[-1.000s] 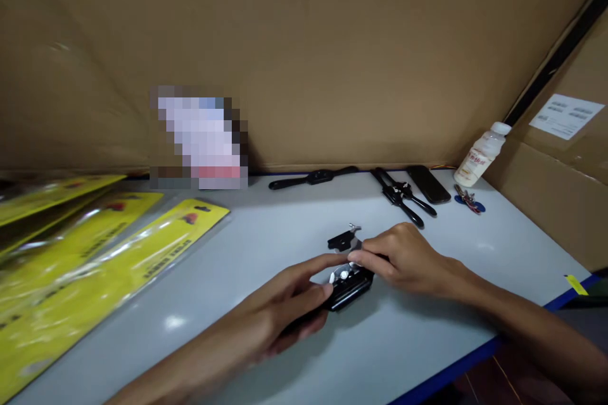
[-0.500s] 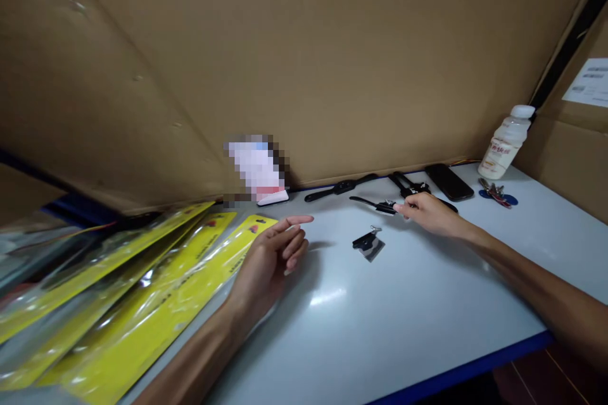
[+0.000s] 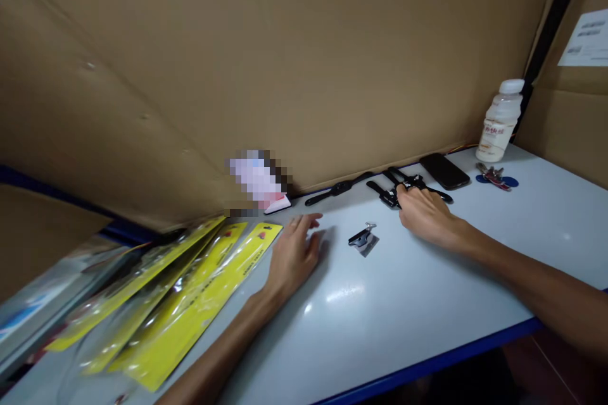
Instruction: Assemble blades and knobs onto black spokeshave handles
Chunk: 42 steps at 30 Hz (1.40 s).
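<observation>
The black watches (image 3: 403,186) are lying in a small cluster at the far side of the white table (image 3: 427,304), close under the cardboard wall (image 3: 294,57). The right hand (image 3: 425,215) is resting palm-down just near of that cluster, its fingertips touching the nearest black strap; whether the fingers are actually gripping it cannot be told from this view. Another black watch (image 3: 338,188) is lying stretched out flat just left of the cluster, apart from both hands. A small black clip with a metal part (image 3: 363,239) is sitting on the table between the two hands, touched by neither.

The left hand (image 3: 294,253) is lying flat on the table, fingers spread loosely and holding nothing, well left of the watches and just right of the yellow packets (image 3: 190,291), which are fanning out across the near-left of the table. The two hands are well apart.

To the right of the cluster a dark phone (image 3: 444,171) is lying flat; further right, a bunch of keys with blue tags (image 3: 496,176) and a white bottle (image 3: 501,121) are standing against the far wall.
</observation>
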Each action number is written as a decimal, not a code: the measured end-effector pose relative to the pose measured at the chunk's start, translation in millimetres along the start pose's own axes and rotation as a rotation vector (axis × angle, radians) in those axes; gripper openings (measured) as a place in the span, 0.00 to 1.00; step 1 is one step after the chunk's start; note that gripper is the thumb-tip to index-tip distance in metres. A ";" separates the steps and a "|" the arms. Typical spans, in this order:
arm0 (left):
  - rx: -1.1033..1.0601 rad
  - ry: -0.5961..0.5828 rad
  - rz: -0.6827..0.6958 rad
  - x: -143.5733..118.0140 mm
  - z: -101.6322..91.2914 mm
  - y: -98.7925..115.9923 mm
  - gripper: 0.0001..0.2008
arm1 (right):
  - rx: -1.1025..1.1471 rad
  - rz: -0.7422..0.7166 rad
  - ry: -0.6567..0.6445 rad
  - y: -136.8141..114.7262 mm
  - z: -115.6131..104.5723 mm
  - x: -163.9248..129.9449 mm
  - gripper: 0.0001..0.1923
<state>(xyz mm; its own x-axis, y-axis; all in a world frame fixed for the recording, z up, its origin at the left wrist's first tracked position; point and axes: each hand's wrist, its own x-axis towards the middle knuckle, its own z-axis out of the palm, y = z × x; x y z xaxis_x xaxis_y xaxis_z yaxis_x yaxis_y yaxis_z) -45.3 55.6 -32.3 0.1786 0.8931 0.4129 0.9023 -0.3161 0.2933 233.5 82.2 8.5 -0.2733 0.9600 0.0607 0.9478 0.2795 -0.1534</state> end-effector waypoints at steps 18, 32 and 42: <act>0.301 -0.200 -0.126 115.7 51.8 -26.9 0.16 | -0.052 -0.093 0.190 -3.1 5.0 -2.1 0.14; -0.266 -0.163 -0.445 60.9 22.8 1.2 0.11 | 0.158 -0.573 0.184 -24.2 30.1 -12.2 0.14; -1.525 -0.275 -0.901 21.3 -33.9 35.8 0.11 | 0.207 -0.552 0.045 -24.4 25.0 -14.0 0.08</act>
<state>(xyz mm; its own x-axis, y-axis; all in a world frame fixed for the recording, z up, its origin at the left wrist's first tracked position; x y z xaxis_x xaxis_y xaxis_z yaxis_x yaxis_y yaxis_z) -22.5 52.5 16.2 0.0830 0.9118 -0.4023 -0.3456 0.4049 0.8465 210.1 62.3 -13.3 -0.7052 0.6715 0.2275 0.6144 0.7389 -0.2767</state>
